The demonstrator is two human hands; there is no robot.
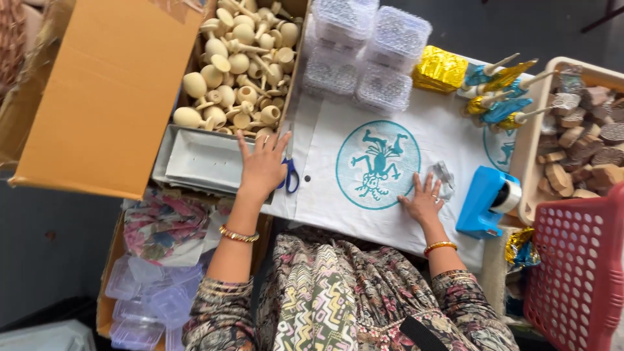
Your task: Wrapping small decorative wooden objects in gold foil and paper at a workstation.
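Note:
My left hand [262,166] lies flat with fingers spread on the edge of a grey-white tray [201,159], right beside blue-handled scissors [290,174]. Just beyond it a cardboard box [97,91] holds several pale wooden spinning tops [237,62]. My right hand [424,200] rests on the white cloth with a teal round print [377,164], its fingertips touching a small clear plastic piece [444,178]. Neither hand grips anything.
A blue tape dispenser [486,200] stands right of my right hand. Clear lidded boxes [364,49], gold foil [441,68] and foil-wrapped tops [500,97] lie at the back. A beige basket of wooden pieces [578,143] and a red basket [575,273] are at right. Clear containers [146,292] sit low left.

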